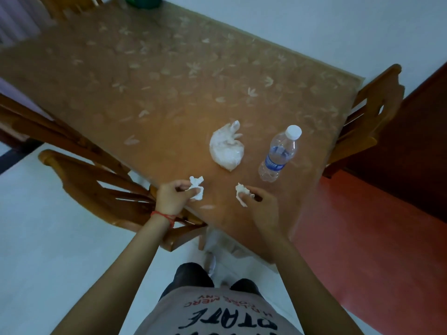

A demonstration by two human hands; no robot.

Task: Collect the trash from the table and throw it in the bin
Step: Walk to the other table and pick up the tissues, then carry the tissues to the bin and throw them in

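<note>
At the near corner of the brown table, my left hand pinches a crumpled white tissue. My right hand grips a second crumpled white tissue just above the tabletop. Beyond the hands, a knotted white plastic bag lies on the table. To its right, a clear plastic water bottle with a white cap and blue label lies on its side. A green bin-like object shows at the far end of the table, mostly cut off by the frame's top edge.
Wooden chairs stand at the table's left side and right side. Another chair stands at the far left. A red mat covers the floor on the right, next to a dark wooden door.
</note>
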